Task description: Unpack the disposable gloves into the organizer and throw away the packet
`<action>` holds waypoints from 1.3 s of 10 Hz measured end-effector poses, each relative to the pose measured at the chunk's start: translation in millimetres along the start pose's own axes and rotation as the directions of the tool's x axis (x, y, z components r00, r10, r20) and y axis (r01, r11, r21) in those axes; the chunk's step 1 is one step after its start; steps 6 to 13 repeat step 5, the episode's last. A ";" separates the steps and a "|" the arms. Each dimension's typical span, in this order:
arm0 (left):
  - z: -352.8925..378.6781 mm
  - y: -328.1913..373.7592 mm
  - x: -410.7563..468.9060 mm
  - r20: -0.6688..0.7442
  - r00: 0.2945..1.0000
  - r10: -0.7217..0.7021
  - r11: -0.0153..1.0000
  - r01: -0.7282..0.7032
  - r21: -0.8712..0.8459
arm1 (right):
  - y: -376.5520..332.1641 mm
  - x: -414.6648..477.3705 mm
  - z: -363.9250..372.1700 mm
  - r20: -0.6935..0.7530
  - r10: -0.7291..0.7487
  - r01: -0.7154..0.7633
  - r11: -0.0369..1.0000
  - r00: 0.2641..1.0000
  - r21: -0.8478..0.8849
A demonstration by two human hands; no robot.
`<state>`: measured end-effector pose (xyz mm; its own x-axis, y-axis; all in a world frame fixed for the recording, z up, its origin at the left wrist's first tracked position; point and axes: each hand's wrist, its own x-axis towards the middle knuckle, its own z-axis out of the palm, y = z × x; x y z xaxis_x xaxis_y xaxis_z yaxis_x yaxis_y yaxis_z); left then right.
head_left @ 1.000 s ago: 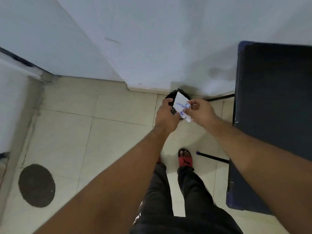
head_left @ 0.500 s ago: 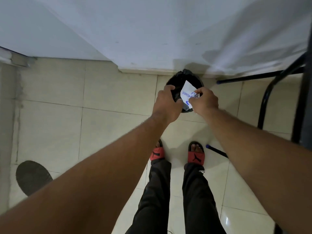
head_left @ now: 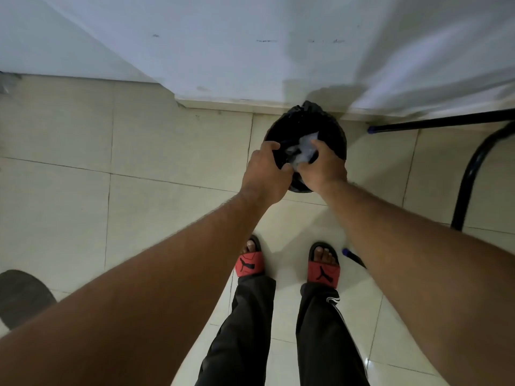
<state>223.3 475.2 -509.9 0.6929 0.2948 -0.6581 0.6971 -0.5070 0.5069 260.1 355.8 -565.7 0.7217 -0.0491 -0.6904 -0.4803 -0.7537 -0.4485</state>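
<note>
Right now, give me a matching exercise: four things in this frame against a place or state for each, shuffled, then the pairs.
Things:
1. packet
2. bin
3. left hand
4. slides

Places or states:
A. red and black, on the feet
B. on the bin's near-left rim
C. crumpled, over the bin's opening, at the right hand
D. black-lined, on the floor by the wall

Pairs: 1-C, 2-D, 3-B, 4-A

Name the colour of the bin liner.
Black, seen in the head view: the bin liner lines the bin by the wall.
</note>
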 end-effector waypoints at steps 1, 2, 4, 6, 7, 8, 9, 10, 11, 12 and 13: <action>-13.3 13.3 -10.5 -0.006 1.000 0.013 1.000 -0.013 -0.020 | -13.9 -15.3 -13.8 -0.003 -0.016 0.016 1.000 1.000 -0.005; -37.5 32.2 -28.7 -0.039 0.998 0.049 0.997 -0.052 -0.054 | -39.3 -37.1 -36.9 -0.016 -0.059 0.058 0.998 0.998 -0.017; -107.2 86.4 -80.7 -0.126 0.989 0.082 0.985 -0.100 -0.142 | -106.2 -98.2 -111.7 -0.055 -0.234 0.231 0.971 0.971 -0.053; -131.9 111.0 -111.0 -0.158 0.980 0.118 0.975 -0.144 -0.168 | -130.2 -133.8 -143.3 -0.038 -0.265 0.264 0.964 0.964 -0.041; -131.9 111.0 -111.0 -0.158 0.980 0.118 0.975 -0.144 -0.168 | -130.2 -133.8 -143.3 -0.038 -0.265 0.264 0.964 0.964 -0.041; -131.9 111.0 -111.0 -0.158 0.980 0.118 0.975 -0.144 -0.168 | -130.2 -133.8 -143.3 -0.038 -0.265 0.264 0.964 0.964 -0.041; -131.9 111.0 -111.0 -0.158 0.980 0.118 0.975 -0.144 -0.168 | -130.2 -133.8 -143.3 -0.038 -0.265 0.264 0.964 0.964 -0.041; -131.9 111.0 -111.0 -0.158 0.980 0.118 0.975 -0.144 -0.168 | -130.2 -133.8 -143.3 -0.038 -0.265 0.264 0.964 0.964 -0.041; -131.9 111.0 -111.0 -0.158 0.980 0.118 0.975 -0.144 -0.168 | -130.2 -133.8 -143.3 -0.038 -0.265 0.264 0.964 0.964 -0.041; -131.9 111.0 -111.0 -0.158 0.980 0.118 0.975 -0.144 -0.168 | -130.2 -133.8 -143.3 -0.038 -0.265 0.264 0.964 0.964 -0.041; -131.9 111.0 -111.0 -0.158 0.980 0.118 0.975 -0.144 -0.168 | -130.2 -133.8 -143.3 -0.038 -0.265 0.264 0.964 0.964 -0.041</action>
